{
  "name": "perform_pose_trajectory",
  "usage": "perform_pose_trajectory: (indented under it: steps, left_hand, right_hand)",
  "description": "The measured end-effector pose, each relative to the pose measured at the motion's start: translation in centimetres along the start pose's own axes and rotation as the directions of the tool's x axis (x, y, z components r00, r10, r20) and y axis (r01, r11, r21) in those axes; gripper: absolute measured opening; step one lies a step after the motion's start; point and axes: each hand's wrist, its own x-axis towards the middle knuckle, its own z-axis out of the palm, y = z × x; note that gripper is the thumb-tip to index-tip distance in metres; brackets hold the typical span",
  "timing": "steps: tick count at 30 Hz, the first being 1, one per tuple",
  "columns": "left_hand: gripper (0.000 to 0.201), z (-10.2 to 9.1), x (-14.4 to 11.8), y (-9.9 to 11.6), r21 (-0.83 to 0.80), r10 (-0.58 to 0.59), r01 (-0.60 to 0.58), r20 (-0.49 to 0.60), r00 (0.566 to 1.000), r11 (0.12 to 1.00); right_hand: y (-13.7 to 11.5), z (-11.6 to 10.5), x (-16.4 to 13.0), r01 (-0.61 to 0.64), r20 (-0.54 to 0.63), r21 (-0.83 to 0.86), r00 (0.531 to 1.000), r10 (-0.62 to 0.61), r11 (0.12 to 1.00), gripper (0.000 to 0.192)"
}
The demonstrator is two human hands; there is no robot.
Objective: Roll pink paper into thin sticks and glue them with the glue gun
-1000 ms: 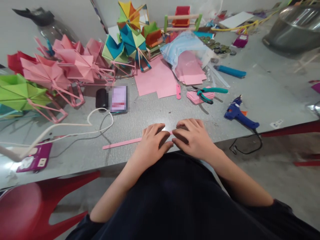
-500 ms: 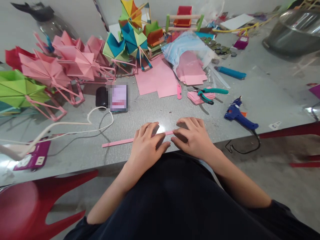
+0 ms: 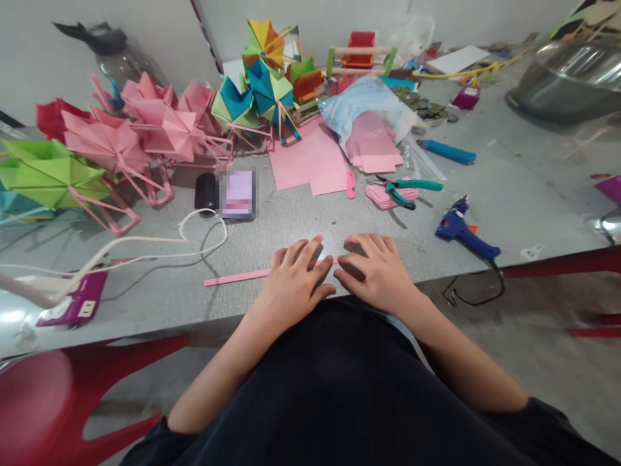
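Observation:
A narrow pink paper strip (image 3: 237, 277) lies along the near part of the grey table and runs under my fingers. My left hand (image 3: 299, 275) rests over its middle, fingers spread and thumb apart from the index finger. Close beside it, my right hand (image 3: 371, 262) touches the strip's right end with bent fingertips, its thumb also apart. Both hands are open, palms down, pressing on the strip rather than gripping it. The strip's far end is hidden beneath the right fingers.
Pink paper sheets (image 3: 310, 158), green-handled pliers (image 3: 412, 188) and a pink cutter (image 3: 350, 185) lie beyond my hands. A blue glue gun (image 3: 466, 230) is to the right. On the left are a phone (image 3: 239, 193), a white cable (image 3: 145, 239) and folded pink paper wheels (image 3: 116, 139).
The camera view has shifted slightly, so the table things appear a little lower and farther right. My left hand sits marginally closer to the right one; both still rest on the strip.

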Motion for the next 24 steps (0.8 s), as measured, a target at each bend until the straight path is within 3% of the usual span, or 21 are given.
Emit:
perform_pose_trajectory:
  steps: [5, 12, 19, 24]
  left_hand:
    - [0.040, -0.4, 0.6, 0.4, 0.017, -0.001, 0.000, 0.031, 1.000, 1.000]
    - [0.020, -0.1, -0.6, 0.7, 0.038, -0.117, 0.119, -0.048, 0.992, 0.992]
    - [0.024, -1.9, -1.6, 1.1, 0.104, -0.067, 0.053, 0.133, 0.989, 0.993]
    - [0.019, -2.7, -1.8, 0.5, -0.034, -0.105, 0.115, 0.211, 0.972, 0.993]
  right_hand:
    - [0.1, 0.1, 0.0, 0.007, -0.010, 0.008, 1.000, -0.007, 1.000, 0.027]
    - [0.5, -0.4, -0.6, 0.119, 0.005, 0.082, 0.993, -0.119, 0.990, 0.022]
    - [0.1, -0.5, -0.6, 0.170, 0.016, 0.103, 0.985, -0.172, 0.980, 0.018]
    - [1.6, 0.3, -1.9, 0.083, -0.191, 0.117, 0.980, -0.060, 0.990, 0.022]
